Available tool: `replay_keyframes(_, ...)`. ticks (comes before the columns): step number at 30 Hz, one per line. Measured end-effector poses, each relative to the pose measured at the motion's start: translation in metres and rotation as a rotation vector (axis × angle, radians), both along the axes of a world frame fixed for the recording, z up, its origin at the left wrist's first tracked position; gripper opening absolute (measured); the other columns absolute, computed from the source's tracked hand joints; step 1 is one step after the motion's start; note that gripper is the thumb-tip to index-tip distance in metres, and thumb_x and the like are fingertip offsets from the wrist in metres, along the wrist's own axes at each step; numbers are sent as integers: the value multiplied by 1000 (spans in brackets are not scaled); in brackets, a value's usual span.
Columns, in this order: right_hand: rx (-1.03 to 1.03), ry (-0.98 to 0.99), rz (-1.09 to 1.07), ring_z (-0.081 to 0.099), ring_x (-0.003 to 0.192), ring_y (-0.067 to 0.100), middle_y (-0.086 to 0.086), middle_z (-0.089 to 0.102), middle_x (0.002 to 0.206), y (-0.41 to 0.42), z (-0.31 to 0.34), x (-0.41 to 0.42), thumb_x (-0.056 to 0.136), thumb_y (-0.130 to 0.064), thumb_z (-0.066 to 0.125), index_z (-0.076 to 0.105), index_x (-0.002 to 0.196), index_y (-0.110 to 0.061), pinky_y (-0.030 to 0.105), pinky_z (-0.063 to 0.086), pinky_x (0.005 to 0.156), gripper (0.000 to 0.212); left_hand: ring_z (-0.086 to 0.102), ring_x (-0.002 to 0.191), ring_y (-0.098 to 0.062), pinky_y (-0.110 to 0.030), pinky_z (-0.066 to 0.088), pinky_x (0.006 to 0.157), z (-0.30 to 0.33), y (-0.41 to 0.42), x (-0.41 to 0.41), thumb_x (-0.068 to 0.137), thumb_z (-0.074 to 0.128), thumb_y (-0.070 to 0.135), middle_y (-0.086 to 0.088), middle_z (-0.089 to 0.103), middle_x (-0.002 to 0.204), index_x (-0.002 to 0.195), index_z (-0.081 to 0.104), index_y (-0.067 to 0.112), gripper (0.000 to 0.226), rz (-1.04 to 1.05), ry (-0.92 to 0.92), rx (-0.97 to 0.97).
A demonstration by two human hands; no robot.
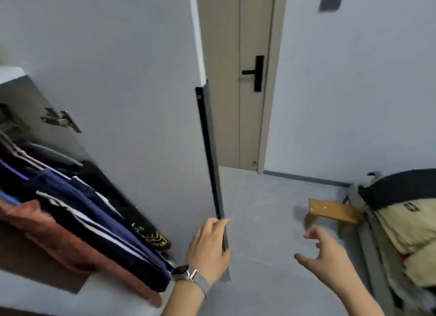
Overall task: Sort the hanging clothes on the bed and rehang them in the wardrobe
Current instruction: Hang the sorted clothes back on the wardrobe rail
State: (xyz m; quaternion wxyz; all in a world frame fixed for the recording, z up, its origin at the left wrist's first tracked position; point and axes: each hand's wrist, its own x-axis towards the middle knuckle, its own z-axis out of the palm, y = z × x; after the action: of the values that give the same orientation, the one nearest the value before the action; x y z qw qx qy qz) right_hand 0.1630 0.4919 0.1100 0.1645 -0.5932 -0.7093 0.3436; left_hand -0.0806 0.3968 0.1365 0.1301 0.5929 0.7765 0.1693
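Note:
The grey wardrobe door stands swung out, its black edge strip running down the middle of the view. My left hand, with a metal watch on the wrist, grips the door's lower edge, fingers curled round it. My right hand hovers free over the floor with fingers loosely spread, holding nothing. Inside the wardrobe at left hang several clothes: a rust-red garment, navy ones with white stripes, and a black one with yellow print. At the right edge lies a pile of clothes, black and beige on top.
A beige room door with a black handle is shut straight ahead. A small wooden stool stands on the grey floor next to the pile at right. A metal hinge shows inside the wardrobe.

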Motion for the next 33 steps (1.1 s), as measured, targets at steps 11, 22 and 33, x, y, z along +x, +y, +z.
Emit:
replay_keyframes(11, -37, -47, -371, 53, 115, 13, -5, 56, 116, 63, -4, 267, 68, -28, 83, 45, 117, -31, 25, 43, 91, 62, 38, 121, -14, -26, 40, 98, -20, 178, 255, 81, 60, 36, 13, 27, 135, 139, 23, 43, 69, -420, -89, -44)
replay_keyframes(22, -109, -65, -776, 53, 117, 18, -1, 57, 118, 146, -42, 410, 73, -28, 78, 43, 132, -26, 27, 43, 90, 69, 42, 117, -10, -23, 40, 97, -65, 368, 399, 88, 56, 35, 13, 32, 133, 141, 26, 36, 62, -746, -123, -130)
replay_keyframes(33, -185, -65, -1037, 50, 102, 11, -3, 55, 112, 248, -50, 515, 79, -20, 75, 45, 133, -20, 23, 39, 85, 61, 42, 122, -8, -24, 47, 94, -73, 537, 553, 90, 54, 35, 10, 38, 137, 140, 33, 28, 54, -977, -141, -200)
